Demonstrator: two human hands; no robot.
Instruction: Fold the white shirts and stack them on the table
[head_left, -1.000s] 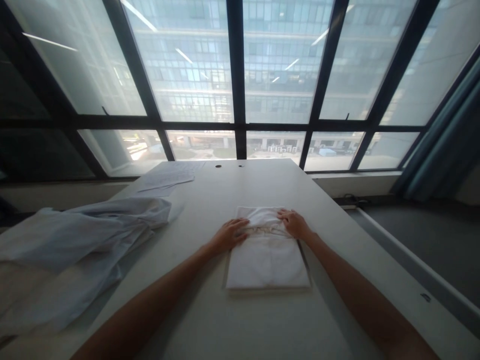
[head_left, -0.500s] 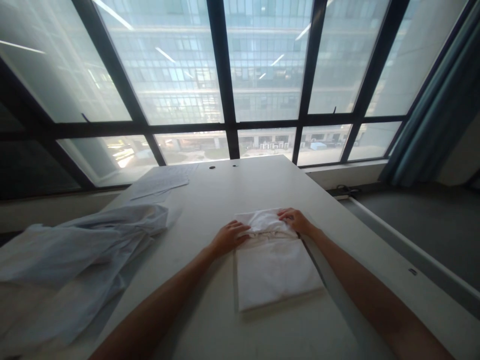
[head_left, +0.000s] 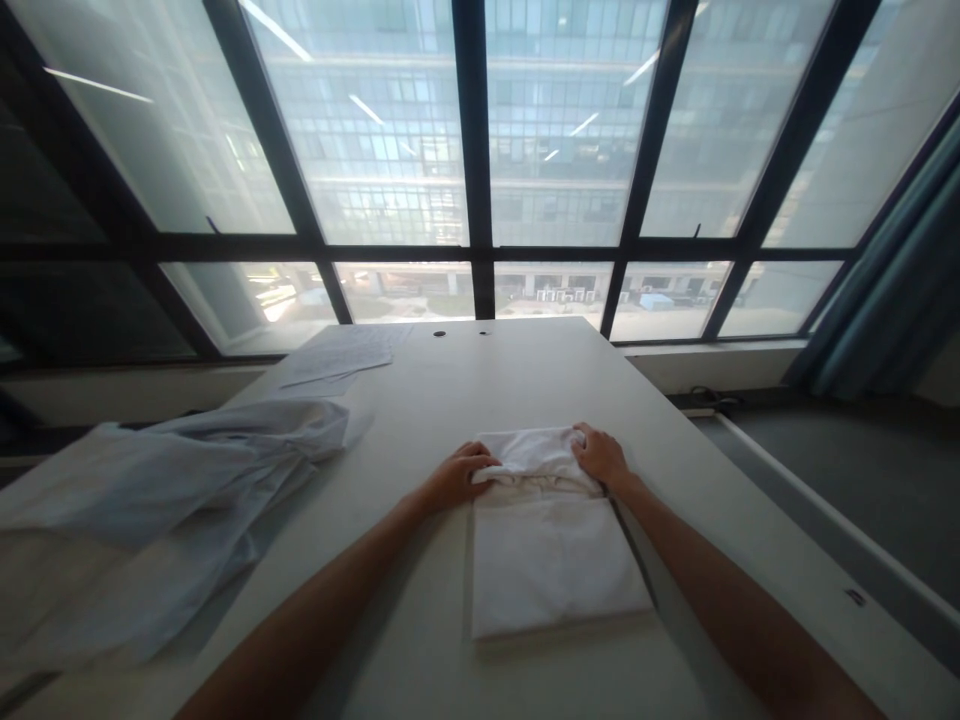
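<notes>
Evidently the folded white garment (head_left: 551, 545) lying on the white table (head_left: 525, 370) straight before the person is light, soft cloth that would sag and unfold if lifted by one corner, so the bunched far end is the place to grip. There the left hand (head_left: 454, 478) curls its fingers on the left corner and the right hand (head_left: 602, 457) closes on the right corner, both pinching fabric. Bare tabletop runs beyond to the window; a crumpled pale-blue garment (head_left: 172, 490) and paper sheets (head_left: 345, 352) lie well apart leftward, the table's right edge nearer.

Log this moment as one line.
left hand: on folded white cloth far edge | right hand: same edge | loose cloth: left
</notes>
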